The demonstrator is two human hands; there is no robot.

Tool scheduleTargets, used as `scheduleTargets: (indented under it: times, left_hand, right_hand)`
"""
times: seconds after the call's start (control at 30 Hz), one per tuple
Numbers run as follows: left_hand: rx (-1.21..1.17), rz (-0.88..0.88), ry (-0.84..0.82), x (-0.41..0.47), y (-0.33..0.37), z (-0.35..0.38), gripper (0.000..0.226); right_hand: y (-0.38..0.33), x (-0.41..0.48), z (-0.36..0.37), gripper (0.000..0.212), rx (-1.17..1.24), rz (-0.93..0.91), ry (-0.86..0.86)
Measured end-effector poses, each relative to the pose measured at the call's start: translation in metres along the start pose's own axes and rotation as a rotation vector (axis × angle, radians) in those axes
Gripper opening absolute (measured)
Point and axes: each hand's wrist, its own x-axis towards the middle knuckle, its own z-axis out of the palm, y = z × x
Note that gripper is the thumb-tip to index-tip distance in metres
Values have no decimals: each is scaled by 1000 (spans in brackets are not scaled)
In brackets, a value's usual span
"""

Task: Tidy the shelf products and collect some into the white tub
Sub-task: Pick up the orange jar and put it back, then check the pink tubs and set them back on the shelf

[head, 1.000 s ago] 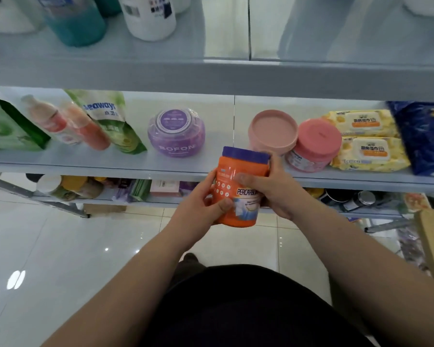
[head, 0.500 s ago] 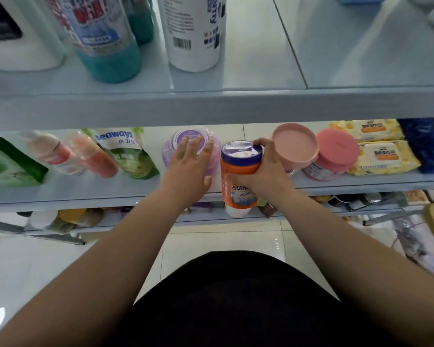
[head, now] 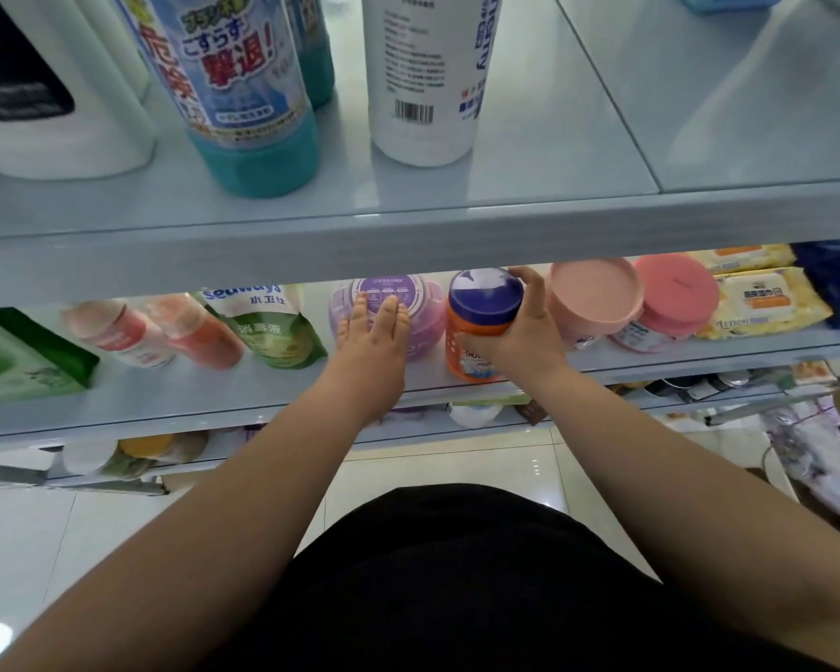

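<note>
An orange canister with a blue lid (head: 476,327) stands upright on the middle shelf (head: 214,395), near its front edge. My right hand (head: 520,337) grips the canister from its right side, fingers curled round the lid. Just left of it sits a round purple tub (head: 425,312). My left hand (head: 372,341) lies flat with straight fingers against the front of the purple tub. The white tub named in the task is not in view.
Two pink-lidded jars (head: 597,295) (head: 670,303) and yellow wipe packs (head: 762,300) lie right of the canister. Green pouches (head: 272,327) and orange-pink bottles (head: 195,332) lie left. Tall bottles (head: 248,89) (head: 423,75) stand on the upper shelf, whose edge (head: 408,235) overhangs my hands.
My right hand carried the orange canister from in front of the shelf onto the middle shelf. My left hand let go of it and moved onto the purple tub.
</note>
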Motion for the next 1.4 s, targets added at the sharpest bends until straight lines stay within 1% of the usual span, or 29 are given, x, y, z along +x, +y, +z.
scheduleTargets:
  times: [0.23,0.37,0.5,0.6,0.67,0.7,0.83,0.9,0.97,1.03,1.1,1.17,1.27,1.33,1.4]
  left_hand:
    - [-26,-1,14,-1,-7,6,78]
    - [1,3,26,-3,-8,8,81]
    - [54,-13,16,-13,1,5,78]
    - [102,51,16,-28,27,2,75]
    - [82,119,-2,-37,50,1,73]
    - [52,141,-8,-37,59,1,72]
    - [1,252,103,-20,91,-1,63]
    - [-53,258,101,-12,116,-5,60]
    - [-106,254,95,-2,144,-10,58]
    - [-106,280,155,9,168,-14,54]
    - [-114,276,257,22,189,-18,52]
    - [-139,217,314,37,208,-23,56]
    - [-177,104,315,61,228,-36,73]
    - [-146,27,238,81,237,-46,91]
    - [-115,-70,128,103,242,-51,108]
  right_hand:
    - [4,8,14,97,-16,-3,51]
    - [9,14,13,94,-34,-12,22]
    - [10,16,8,93,-59,28,-59]
    - [7,12,-6,98,-128,74,-178]
    - [7,0,-22,98,-225,12,-246]
    - [8,-8,-32,94,-284,-32,-267]
    - [13,-33,-80,64,-442,-176,-278]
    - [24,-36,-104,56,-485,-228,-239]
    - [42,-35,-127,49,-514,-321,-177]
    - [59,-30,-147,43,-535,-405,-117]
    - [76,-22,-164,42,-546,-408,-104]
    - [94,-14,-180,46,-553,-396,-131]
    - [120,-4,-202,47,-597,-425,-160]
    - [132,4,-215,48,-636,-403,-185]
    - [142,10,-226,51,-677,-351,-257]
